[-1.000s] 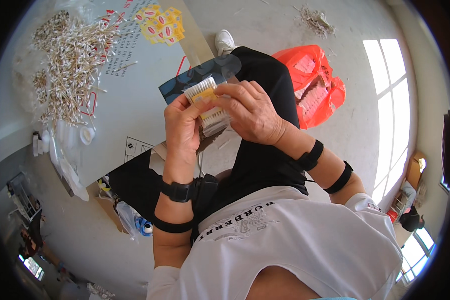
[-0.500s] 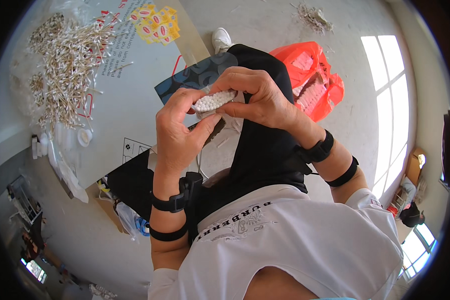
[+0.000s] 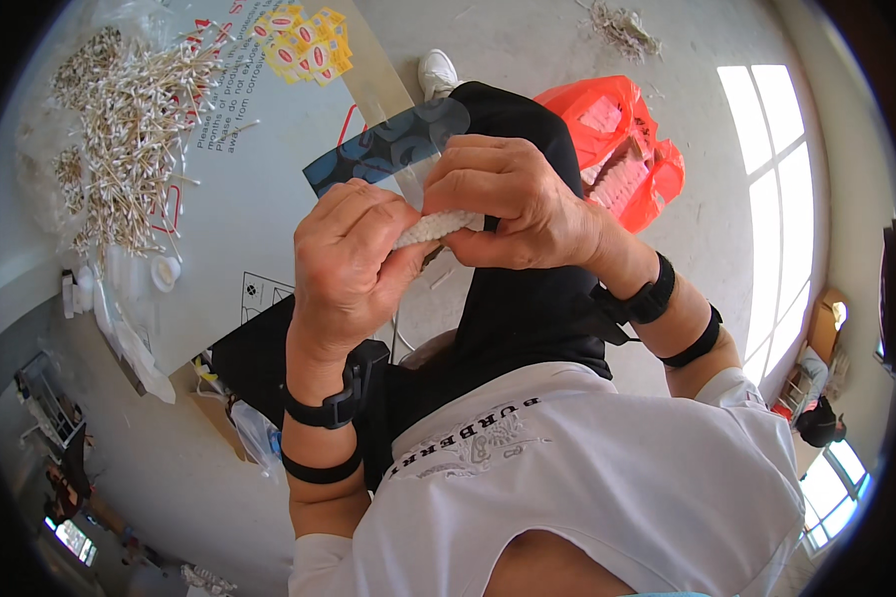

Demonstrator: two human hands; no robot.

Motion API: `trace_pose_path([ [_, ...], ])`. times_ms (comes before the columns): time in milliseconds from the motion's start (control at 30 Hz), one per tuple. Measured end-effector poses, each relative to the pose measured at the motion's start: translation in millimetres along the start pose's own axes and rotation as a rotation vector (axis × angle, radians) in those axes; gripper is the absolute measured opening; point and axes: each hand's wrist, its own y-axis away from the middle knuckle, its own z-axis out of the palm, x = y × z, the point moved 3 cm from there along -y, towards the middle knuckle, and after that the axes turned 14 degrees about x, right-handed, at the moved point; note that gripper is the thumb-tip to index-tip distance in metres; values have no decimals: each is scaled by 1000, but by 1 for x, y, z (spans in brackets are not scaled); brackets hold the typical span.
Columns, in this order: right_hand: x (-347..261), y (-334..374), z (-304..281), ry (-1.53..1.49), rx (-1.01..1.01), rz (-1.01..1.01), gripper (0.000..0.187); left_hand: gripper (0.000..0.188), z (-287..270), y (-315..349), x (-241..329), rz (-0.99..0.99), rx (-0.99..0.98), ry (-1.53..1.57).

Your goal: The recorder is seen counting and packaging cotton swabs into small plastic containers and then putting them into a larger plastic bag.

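A bundle of cotton swabs (image 3: 436,229), packed with the white tips side by side, lies between my two hands above my lap. My left hand (image 3: 351,261) grips its left end with curled fingers and thumb. At the other end, my right hand (image 3: 520,204) pinches the bundle between thumb and fingers. A wrapper or bag around the swabs is mostly hidden by my fingers. Just beyond my hands, a dark blue patterned sheet (image 3: 383,147) hangs over the table edge.
A large heap of loose cotton swabs (image 3: 135,139) covers the left of the table (image 3: 224,224), with yellow labels (image 3: 307,48) at its far side. On the floor to the right stands a red plastic bag (image 3: 652,189) holding white packs. Scraps (image 3: 622,32) lie farther off.
Both hands have closed in on the swab bundle, and it has turned so less of its tip face shows. My left hand has shifted slightly left and down.
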Motion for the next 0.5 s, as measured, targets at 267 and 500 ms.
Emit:
trace_pose_path([
  [267,4,5,5,58,90,7,23,27,3,6,-7,-72,20,-1],
  [500,5,5,4,57,57,36,23,32,5,6,-9,-25,13,-28],
])
